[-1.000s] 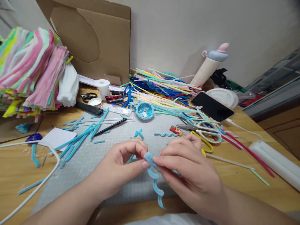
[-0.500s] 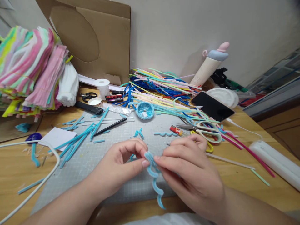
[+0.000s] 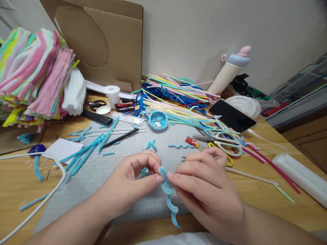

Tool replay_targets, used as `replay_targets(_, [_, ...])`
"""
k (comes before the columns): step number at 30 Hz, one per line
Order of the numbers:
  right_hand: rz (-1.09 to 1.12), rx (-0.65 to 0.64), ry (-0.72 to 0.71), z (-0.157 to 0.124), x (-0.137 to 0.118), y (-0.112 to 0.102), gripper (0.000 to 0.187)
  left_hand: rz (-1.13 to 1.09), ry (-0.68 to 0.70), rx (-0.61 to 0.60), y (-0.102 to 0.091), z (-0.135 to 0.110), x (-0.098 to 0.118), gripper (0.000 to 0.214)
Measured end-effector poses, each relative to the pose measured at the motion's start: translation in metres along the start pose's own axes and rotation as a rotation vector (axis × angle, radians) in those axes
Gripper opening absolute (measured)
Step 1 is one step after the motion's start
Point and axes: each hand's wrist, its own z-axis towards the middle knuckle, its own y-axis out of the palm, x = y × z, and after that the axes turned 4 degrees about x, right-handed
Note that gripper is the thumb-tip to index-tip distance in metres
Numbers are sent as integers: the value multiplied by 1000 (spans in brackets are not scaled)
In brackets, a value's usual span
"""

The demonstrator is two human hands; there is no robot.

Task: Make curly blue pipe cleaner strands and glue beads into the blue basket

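Above the near edge of the grey cutting mat (image 3: 138,209), both hands pinch a light blue pipe cleaner (image 3: 171,203) bent into waves. Its upper end is bunched between the fingertips, and a wavy tail hangs below. My left hand (image 3: 135,180) closes thumb and forefinger on it from the left. From the right, my right hand (image 3: 208,187) presses it with thumb and forefinger, the other fingers curled. A thin dark tip shows beside the right fingers; what it belongs to is hidden. Just beyond lie short blue pieces (image 3: 152,145) and another wavy blue pipe cleaner (image 3: 181,146).
Cut blue pipe cleaners (image 3: 83,154) and a black pen (image 3: 121,137) lie left. A round blue pipe-cleaner cup (image 3: 158,120) sits at the back, before a colourful pile (image 3: 176,95). Scissors (image 3: 224,141), a phone (image 3: 233,115) and a white power strip (image 3: 300,175) are right.
Almost nothing differs. The fingertips and the pinched end of the pipe cleaner have shifted very slightly; both hands keep their hold.
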Motion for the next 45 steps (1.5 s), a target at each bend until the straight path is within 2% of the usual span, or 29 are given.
replay_targets(19, [35,-3,44,4,-2,0,15,-2,-11,-13,-2,0,0,14])
replay_targets(45, [90,-25,32,4,-1,-1,19,2,-2,-36,-2,1,0,13])
